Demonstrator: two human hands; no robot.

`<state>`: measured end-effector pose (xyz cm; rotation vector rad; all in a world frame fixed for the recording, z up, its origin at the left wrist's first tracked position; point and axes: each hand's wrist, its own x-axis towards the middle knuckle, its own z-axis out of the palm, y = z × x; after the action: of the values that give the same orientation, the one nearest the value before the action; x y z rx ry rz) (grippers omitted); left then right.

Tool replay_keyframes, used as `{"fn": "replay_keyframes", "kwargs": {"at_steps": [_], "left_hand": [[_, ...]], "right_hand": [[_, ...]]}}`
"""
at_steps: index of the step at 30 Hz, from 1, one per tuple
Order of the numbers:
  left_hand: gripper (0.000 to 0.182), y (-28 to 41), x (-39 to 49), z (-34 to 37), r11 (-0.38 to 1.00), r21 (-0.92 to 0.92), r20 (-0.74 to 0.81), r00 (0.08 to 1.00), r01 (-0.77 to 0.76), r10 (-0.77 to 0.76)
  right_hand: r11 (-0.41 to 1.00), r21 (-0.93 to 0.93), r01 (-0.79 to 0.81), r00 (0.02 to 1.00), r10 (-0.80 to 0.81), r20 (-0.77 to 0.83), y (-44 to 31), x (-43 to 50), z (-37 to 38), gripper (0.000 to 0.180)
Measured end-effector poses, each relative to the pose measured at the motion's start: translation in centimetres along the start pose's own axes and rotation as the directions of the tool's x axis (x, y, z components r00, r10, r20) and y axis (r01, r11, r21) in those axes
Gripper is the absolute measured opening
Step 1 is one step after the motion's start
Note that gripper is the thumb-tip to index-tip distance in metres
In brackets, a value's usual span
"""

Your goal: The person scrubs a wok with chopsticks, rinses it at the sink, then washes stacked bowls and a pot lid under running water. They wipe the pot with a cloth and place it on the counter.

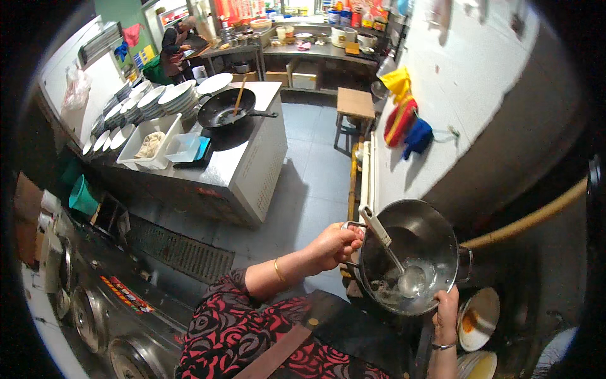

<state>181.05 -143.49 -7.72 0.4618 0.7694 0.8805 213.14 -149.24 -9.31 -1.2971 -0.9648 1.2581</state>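
Note:
A deep stainless steel pot [407,218] is tilted before me, with a little clear liquid lying in its bottom. My left hand [338,246] grips the pot's side handle. At the rim nearest my body, my right hand [445,308] holds the pot's edge, its thumb over the lip. Inside rests a ladle [376,227] with a pale handle, its bowl down in the liquid and its handle end over the rim by my left hand. The second pot handle [466,263], on the right side, is free of any hand.
A stained white bowl [480,320] and stacked plates [478,365] sit low at right. To the left, a counter [246,151] bears a wok [227,109], a white bin [151,142] and plate stacks. A wooden-topped stool [355,102] stands by the wall. A person [177,49] works far off.

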Motion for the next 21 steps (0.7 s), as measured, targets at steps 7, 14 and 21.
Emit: {"fn": "replay_keyframes", "kwargs": {"at_steps": [7, 14, 21], "left_hand": [[0.005, 9.4, 2.2, -8.9, 0.991, 0.06, 0.004, 0.993, -0.119, 0.119], [0.007, 16.0, 6.0, -16.1, 0.984, 0.03, -0.099, 0.979, -0.178, 0.18], [0.009, 21.9, 12.8, -19.7, 0.976, -0.038, -0.244, 0.95, -0.212, 0.197]], "right_hand": [[0.997, 0.069, -0.024, 0.999, 0.022, 0.037, 2.8, 10.8, 12.4, 0.036], [0.986, 0.12, -0.113, 0.986, 0.097, 0.137, 5.0, 21.3, 20.8, 0.033], [0.981, 0.133, -0.143, 0.975, 0.116, 0.19, 5.3, 34.4, 26.0, 0.035]]}}
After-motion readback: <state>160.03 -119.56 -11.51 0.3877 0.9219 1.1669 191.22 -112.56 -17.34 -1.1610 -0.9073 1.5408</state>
